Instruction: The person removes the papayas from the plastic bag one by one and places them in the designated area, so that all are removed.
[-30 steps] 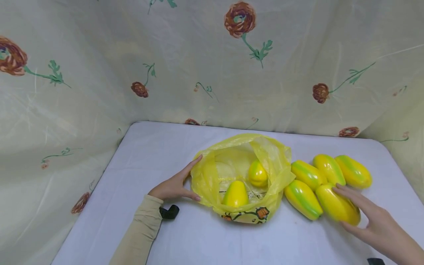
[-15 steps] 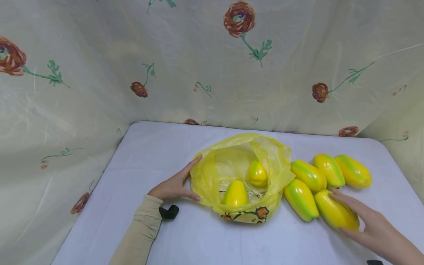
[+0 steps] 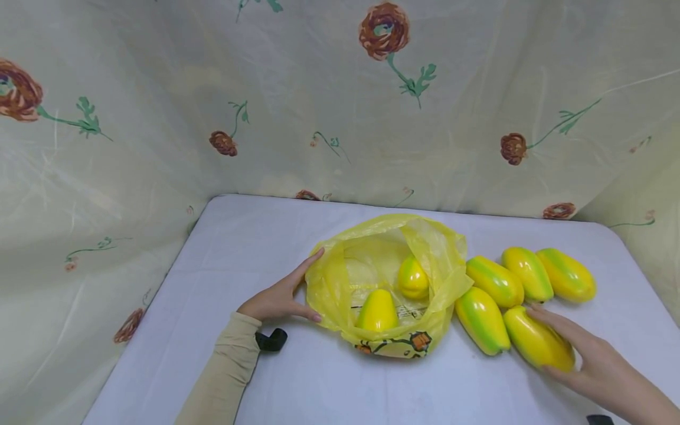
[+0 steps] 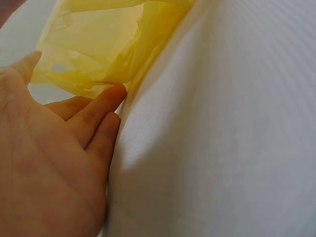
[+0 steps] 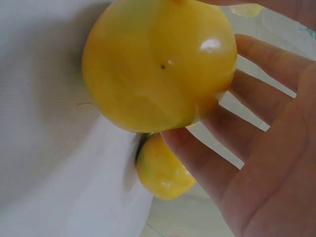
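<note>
A yellow plastic bag (image 3: 329, 295) lies with its mouth spread wide. Two yellow-green papayas rest inside, one papaya (image 3: 379, 310) near the front and another papaya (image 3: 413, 278) behind it. My left hand (image 3: 278, 301) spreads thumb and fingers along the bag's left side; in the left wrist view its fingertips touch the thin plastic. On the right, my right hand (image 3: 595, 363) grips the nearest papaya (image 3: 536, 339) between thumb and fingers. The right wrist view shows the fingers (image 5: 256, 94) along that fruit's side, its rounded end facing the camera.
Several more papayas lie close together right of the bag, including one papaya (image 3: 482, 321) beside the held one and one papaya (image 3: 567, 275) at the far right. They rest on a white-covered table (image 3: 255, 236), backed by a flowered curtain (image 3: 297, 77).
My right hand has drawn its papaya slightly toward me and left, away from the papayas behind. The papaya beside it has turned and shifted a little left. The left hand and bag stay put.
</note>
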Demonstrator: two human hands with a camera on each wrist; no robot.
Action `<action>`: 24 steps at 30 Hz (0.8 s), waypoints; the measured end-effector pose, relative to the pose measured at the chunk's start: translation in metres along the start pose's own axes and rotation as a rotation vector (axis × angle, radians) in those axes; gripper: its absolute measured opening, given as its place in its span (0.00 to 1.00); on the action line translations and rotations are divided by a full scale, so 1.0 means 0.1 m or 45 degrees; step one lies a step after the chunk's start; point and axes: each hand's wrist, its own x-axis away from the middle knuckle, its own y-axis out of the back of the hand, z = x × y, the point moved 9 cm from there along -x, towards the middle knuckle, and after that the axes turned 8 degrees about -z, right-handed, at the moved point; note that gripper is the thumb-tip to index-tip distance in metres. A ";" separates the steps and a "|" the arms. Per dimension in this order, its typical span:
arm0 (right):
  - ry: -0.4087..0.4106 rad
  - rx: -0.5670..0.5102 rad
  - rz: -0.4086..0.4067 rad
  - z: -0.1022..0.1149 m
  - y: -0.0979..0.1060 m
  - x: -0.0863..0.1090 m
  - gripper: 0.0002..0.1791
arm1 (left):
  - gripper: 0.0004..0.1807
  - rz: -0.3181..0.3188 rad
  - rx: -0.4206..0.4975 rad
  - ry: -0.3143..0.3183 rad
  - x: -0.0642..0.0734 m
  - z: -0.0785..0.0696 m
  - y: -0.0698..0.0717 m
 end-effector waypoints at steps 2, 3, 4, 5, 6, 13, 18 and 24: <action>0.001 -0.006 -0.003 0.00 0.01 0.00 0.55 | 0.69 -0.001 0.000 0.000 0.00 0.00 0.00; 0.005 -0.010 -0.008 0.01 0.01 0.01 0.55 | 0.69 0.000 0.000 0.001 0.00 0.00 0.00; 0.008 -0.011 -0.010 0.01 0.02 0.01 0.55 | 0.69 0.000 0.001 0.000 0.01 -0.01 0.00; 0.015 -0.016 -0.017 0.01 0.03 0.01 0.54 | 0.69 -0.001 0.001 -0.002 0.01 -0.01 0.00; 0.020 -0.017 -0.022 0.02 0.04 0.01 0.54 | 0.69 -0.003 0.001 -0.003 0.01 -0.01 0.00; 0.045 0.003 -0.072 0.06 0.11 0.00 0.54 | 0.69 -0.008 0.001 -0.001 0.00 -0.01 0.01; 0.115 0.001 -0.193 0.17 0.23 -0.03 0.49 | 0.69 -0.009 0.008 0.014 -0.01 0.00 0.01; 0.166 -0.004 -0.293 0.34 0.37 -0.08 0.44 | 0.69 -0.006 0.014 0.030 -0.01 0.02 0.00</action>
